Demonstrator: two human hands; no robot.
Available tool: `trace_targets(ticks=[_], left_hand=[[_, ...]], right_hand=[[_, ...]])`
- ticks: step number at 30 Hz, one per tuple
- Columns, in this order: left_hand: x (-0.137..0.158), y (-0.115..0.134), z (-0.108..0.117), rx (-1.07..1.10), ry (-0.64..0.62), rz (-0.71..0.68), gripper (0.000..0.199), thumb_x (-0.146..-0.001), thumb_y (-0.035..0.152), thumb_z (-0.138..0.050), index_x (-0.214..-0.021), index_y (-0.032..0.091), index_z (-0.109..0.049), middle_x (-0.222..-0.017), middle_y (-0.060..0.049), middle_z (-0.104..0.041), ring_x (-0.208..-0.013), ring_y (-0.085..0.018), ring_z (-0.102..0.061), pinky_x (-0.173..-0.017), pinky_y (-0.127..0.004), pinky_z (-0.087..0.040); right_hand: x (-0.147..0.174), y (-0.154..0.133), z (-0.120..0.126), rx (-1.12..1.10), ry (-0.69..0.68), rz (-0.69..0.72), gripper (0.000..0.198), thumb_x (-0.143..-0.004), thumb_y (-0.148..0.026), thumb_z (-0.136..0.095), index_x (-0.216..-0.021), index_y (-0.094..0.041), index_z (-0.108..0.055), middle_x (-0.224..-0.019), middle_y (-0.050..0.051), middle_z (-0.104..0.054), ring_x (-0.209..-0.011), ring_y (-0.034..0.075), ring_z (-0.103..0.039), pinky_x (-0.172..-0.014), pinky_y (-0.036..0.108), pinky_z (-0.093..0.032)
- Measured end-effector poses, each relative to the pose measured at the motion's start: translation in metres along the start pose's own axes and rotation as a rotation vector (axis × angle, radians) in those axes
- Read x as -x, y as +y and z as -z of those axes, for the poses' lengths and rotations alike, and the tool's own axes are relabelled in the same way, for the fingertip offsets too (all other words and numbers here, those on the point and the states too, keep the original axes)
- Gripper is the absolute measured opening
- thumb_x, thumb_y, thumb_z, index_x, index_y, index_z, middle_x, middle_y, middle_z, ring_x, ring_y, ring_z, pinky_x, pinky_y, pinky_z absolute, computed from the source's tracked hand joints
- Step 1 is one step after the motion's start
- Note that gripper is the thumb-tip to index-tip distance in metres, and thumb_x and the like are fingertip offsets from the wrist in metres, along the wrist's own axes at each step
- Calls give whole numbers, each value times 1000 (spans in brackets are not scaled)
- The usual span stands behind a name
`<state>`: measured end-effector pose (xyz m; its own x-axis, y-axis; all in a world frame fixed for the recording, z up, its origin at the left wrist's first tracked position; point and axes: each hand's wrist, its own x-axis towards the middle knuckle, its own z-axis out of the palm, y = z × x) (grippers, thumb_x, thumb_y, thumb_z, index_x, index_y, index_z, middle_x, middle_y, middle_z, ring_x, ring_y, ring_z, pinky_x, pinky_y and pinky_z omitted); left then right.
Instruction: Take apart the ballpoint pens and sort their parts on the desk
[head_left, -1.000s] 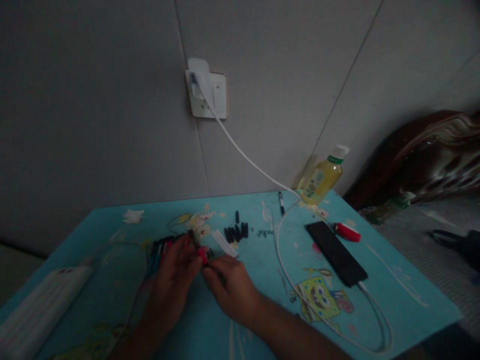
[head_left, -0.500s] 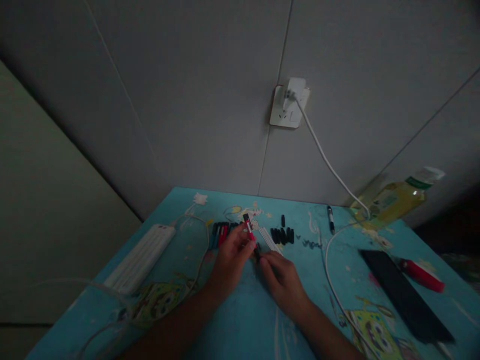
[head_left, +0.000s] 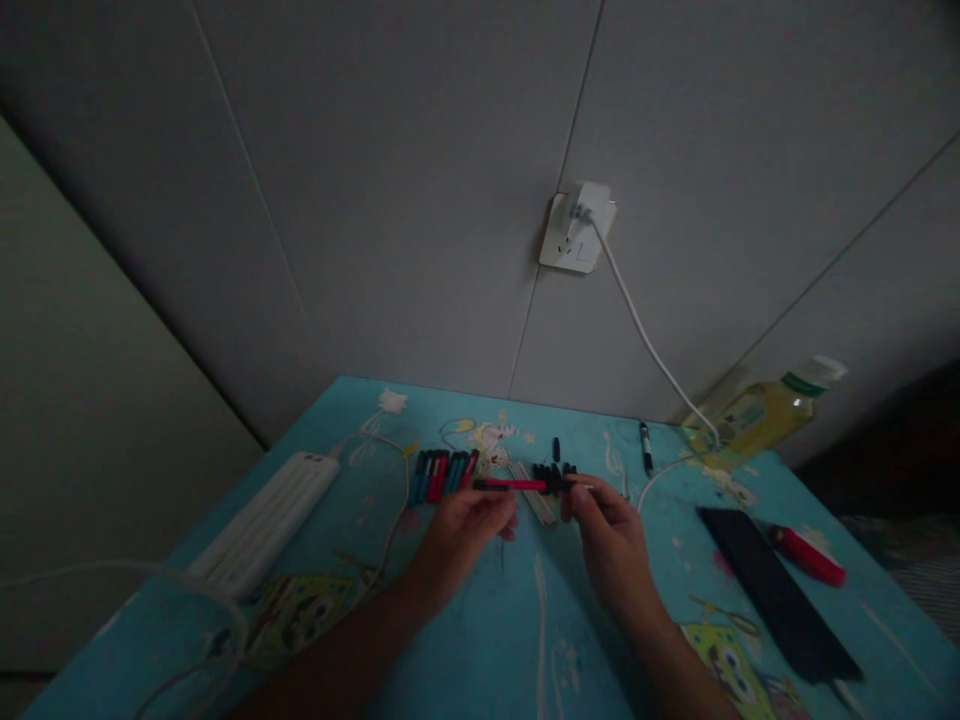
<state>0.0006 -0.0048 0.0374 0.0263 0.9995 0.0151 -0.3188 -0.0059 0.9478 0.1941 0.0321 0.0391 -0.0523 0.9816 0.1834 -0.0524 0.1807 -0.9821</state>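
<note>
My left hand [head_left: 476,520] is closed around the red barrel of a pen [head_left: 517,485], which lies level across between both hands. Its black end points right, where the fingers of my right hand [head_left: 611,525] pinch it. A thin pale tip shows at those fingers, too small to make out. Beyond my left hand lies a row of blue and red pens [head_left: 437,478]. Several thin white sticks [head_left: 532,490], like pen refills, lie behind the held pen. Black pen caps [head_left: 541,471] are grouped just past it, partly hidden by the pen and my right hand.
A single black cap [head_left: 556,449] and a dark pen [head_left: 646,449] lie farther back. At left is a white power strip [head_left: 266,520] with cords. To the right are a tilted yellow bottle [head_left: 765,415], a black phone-like slab [head_left: 780,590], a red object [head_left: 808,556] and a white cable [head_left: 637,325].
The pen has turned from steep to level. My right hand has moved right and up, over the caps, and my hands are farther apart. The view has shifted slightly.
</note>
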Motion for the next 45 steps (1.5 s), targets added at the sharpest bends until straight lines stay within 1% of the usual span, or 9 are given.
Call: trace_targets(ticks=[3,7,15,19,22,26,29,41,45], left_hand=[[2,-3,-3,67,-35,13,33,-84,36,-68,-109,15,-62,-83,-4,-64,-66,-15,-62,-60,-28,-51],[1,-6,-5,194,66,20,44,-88,42,-61,-122,16,-55,-87,-5,-62,-61,-13,-59,-54,-27,-49],[-2,-10,-2,9,104,-10,27,-87,38,-63,-99,13,-65,-72,-3,-64,-61,-13,-58,-59,-25,-47],[-9,-2,9,21,307,-226,22,-88,34,-63,-103,19,-60,-74,1,-62,-64,-11,-57,-62,-22,-46],[-11,3,18,-124,385,-341,20,-88,31,-62,-105,20,-61,-83,0,-65,-74,-12,-60,-71,-23,-48],[-2,0,20,-348,222,-436,20,-88,26,-61,-107,22,-67,-100,-5,-67,-93,-18,-63,-84,-28,-50],[5,-3,15,-452,78,-486,21,-87,24,-62,-107,23,-70,-101,-7,-68,-93,-20,-64,-85,-31,-50],[7,5,12,-426,148,-397,20,-88,26,-61,-106,25,-69,-102,-5,-67,-91,-19,-64,-83,-29,-50],[9,-1,18,-416,243,-341,22,-86,32,-64,-107,26,-66,-97,-2,-69,-90,-19,-65,-88,-29,-50]], right_hand=[[-3,-1,3,-16,61,32,23,-87,-38,-65,-101,-20,-69,-75,0,-63,-71,14,-55,-69,26,-43],[-1,-2,4,32,84,66,22,-87,-37,-65,-101,-21,-70,-80,1,-65,-74,14,-55,-72,27,-44],[-1,-10,3,143,77,89,22,-89,-39,-62,-101,-22,-70,-82,1,-66,-76,15,-58,-74,28,-45],[4,0,-5,202,-104,68,19,-87,-37,-65,-98,-22,-71,-84,2,-67,-76,16,-60,-71,29,-46],[14,11,-18,364,-248,137,14,-87,-31,-65,-96,-22,-72,-88,3,-68,-80,18,-61,-76,30,-47],[25,20,-34,559,-369,264,11,-86,-23,-64,-96,-22,-70,-91,4,-69,-86,19,-61,-82,32,-45],[27,19,-39,599,-424,293,9,-87,-21,-63,-94,-22,-68,-88,3,-69,-84,18,-61,-80,31,-46],[26,17,-45,556,-433,306,13,-89,-24,-63,-101,-21,-65,-94,5,-68,-89,18,-62,-83,31,-46],[27,12,-44,621,-460,365,15,-89,-25,-61,-102,-19,-63,-94,5,-69,-88,18,-62,-82,29,-46]])
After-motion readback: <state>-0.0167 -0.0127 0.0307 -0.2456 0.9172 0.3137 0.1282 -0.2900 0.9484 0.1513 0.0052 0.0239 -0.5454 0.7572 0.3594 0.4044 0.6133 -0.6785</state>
